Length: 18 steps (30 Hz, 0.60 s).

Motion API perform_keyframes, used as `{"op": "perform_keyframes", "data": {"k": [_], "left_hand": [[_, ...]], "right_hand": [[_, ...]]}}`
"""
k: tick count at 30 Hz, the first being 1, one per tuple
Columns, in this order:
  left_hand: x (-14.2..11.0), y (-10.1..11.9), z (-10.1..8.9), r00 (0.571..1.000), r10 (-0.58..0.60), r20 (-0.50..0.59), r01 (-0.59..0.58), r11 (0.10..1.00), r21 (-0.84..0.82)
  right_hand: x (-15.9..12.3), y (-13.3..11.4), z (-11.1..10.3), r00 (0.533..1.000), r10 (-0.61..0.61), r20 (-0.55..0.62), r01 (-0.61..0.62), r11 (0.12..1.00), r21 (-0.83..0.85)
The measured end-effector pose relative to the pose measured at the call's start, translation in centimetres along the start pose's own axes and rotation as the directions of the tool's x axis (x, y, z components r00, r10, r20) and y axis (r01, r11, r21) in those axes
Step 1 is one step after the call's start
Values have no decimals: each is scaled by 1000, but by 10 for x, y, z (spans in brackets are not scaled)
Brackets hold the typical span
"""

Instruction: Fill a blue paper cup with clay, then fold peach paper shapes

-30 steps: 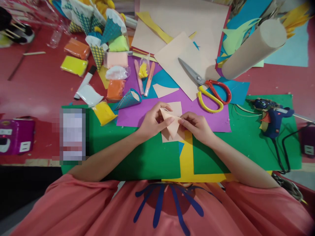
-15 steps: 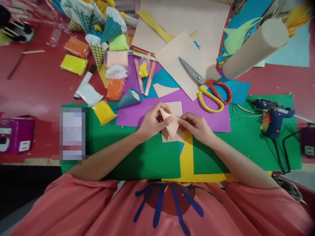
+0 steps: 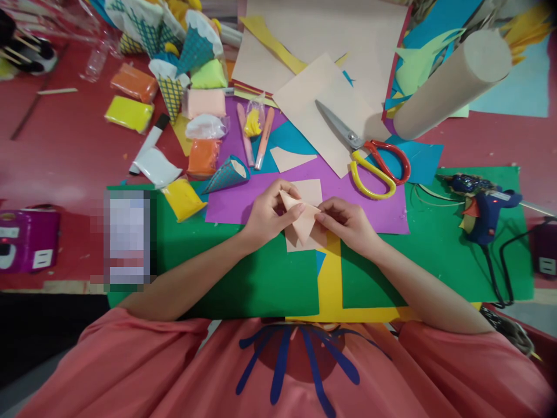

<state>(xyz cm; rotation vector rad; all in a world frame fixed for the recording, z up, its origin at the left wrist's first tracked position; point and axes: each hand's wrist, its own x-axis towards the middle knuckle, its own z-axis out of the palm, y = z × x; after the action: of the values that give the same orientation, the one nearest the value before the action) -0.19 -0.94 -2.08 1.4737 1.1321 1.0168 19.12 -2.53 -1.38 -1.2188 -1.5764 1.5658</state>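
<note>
Between my hands is a small peach-coloured paper cone [image 3: 305,225], its point toward me. My left hand [image 3: 273,212] grips its left side, the thumb lying across the front. With thumb and fingertips my right hand [image 3: 346,222] pinches the paper's right corner. Beneath the cone lies a square of peach paper [image 3: 311,188] on a purple sheet [image 3: 232,203]. A curved peach offcut [image 3: 292,159] rests just beyond my hands. Scissors with one yellow and one red handle [image 3: 372,174] lie partly open at the right, on paper.
A blue glue gun [image 3: 485,212] lies on the green sheet [image 3: 439,261] at right. Wrapped clay packs [image 3: 204,157], a blue patterned cone [image 3: 228,174] and markers [image 3: 150,142] lie at left. A peach paper cylinder [image 3: 450,87] leans at back right. A blurred rectangular area [image 3: 129,238] is near my left forearm.
The cone's upper left edge has shifted slightly left in my left hand. Both hands keep nearly the same place and hold.
</note>
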Motion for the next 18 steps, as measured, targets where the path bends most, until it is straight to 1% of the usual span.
{"op": "perform_keyframes", "data": {"k": [6, 13, 18], "left_hand": [[1, -1, 0, 999, 28, -16, -28, 1000, 10], [0, -3, -1, 1000, 3, -9, -3, 1000, 3], [0, -3, -1, 1000, -7, 4, 7, 1000, -21]], "right_hand": [[1, 0, 0, 1000, 2, 6, -2, 999, 33], [1, -2, 0, 1000, 1, 4, -1, 1000, 26], [1, -1, 0, 1000, -7, 0, 7, 1000, -9]]}}
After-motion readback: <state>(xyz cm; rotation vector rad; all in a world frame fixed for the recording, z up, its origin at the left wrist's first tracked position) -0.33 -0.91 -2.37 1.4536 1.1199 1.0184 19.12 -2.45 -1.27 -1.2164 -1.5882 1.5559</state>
